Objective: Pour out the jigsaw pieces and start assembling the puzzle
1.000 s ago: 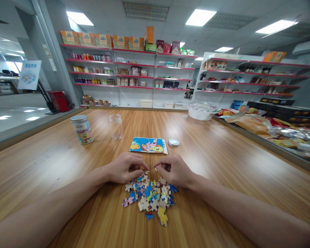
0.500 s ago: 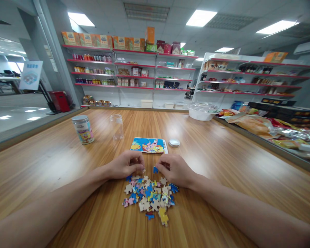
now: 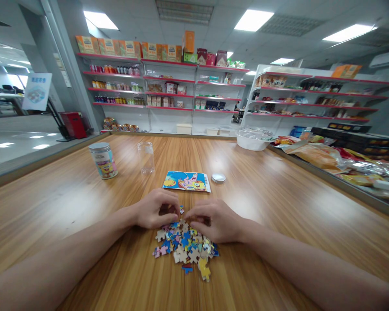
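Under both hands' curled fingers (image 3: 168,212) lies the puzzle-piece pile (image 3: 186,248), grip unclear.

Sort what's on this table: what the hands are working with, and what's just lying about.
In hand: puzzle pieces, left hand, right hand, picture card.
Lying about: printed jar, clear jar, metal lid, white bowl, snack packets.
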`<state>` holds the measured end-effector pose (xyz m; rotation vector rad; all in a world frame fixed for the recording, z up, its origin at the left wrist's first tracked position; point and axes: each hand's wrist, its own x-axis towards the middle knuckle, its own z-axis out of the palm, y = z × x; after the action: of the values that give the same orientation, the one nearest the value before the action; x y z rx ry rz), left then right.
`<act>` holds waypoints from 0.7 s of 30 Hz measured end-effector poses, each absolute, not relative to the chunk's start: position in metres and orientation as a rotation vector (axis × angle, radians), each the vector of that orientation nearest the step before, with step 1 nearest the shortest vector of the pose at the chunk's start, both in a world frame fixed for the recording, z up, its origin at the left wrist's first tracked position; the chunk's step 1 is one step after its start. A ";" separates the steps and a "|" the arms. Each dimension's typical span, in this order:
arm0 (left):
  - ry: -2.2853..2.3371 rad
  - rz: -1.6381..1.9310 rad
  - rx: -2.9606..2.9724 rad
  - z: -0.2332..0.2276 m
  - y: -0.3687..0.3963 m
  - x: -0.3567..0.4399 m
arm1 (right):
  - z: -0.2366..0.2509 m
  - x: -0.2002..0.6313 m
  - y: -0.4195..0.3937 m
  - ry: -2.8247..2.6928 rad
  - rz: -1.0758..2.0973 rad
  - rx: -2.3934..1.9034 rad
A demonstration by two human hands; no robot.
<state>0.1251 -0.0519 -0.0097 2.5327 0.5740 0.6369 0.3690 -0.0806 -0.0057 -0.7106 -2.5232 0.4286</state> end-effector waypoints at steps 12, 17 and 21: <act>0.556 0.389 2.248 0.001 -0.051 0.123 | -0.007 0.366 -0.081 -2.651 0.453 -0.677; 0.608 0.383 2.179 -0.004 -0.050 0.123 | -0.010 0.366 -0.079 -2.638 0.418 -0.635; 0.647 0.366 2.022 -0.006 -0.050 0.124 | -0.013 0.366 -0.077 -2.599 0.357 -0.609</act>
<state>0.1237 -0.0505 -0.0058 2.0218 0.6469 0.3661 0.3662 -0.0770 -0.0127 -0.6089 -2.5986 0.3571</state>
